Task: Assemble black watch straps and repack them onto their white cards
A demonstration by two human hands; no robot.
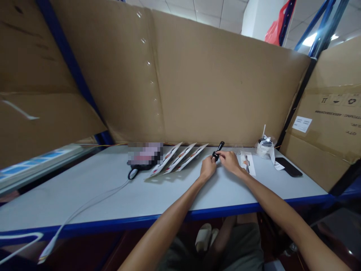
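Note:
Over the light grey tabletop, my left hand (208,166) is closed around the lower end of a small black long-handled tool (221,146). My right hand (229,161) touches that same end from the other side, its fingers pinched on it. The handle points up and away towards the cardboard. What kind of tool it is, I cannot make out. Just right of my right hand lies a white printed card (251,165) with a picture on it. To the left, several similar printed cards (184,158) lean in a slanted row.
A blurred-out device (145,156) with a black loop and white cable (93,201) is left of the cards. At right are a plastic-wrapped cup (265,147) and a black phone (289,167). Cardboard (220,82) walls the back; a large box (324,131) stands right.

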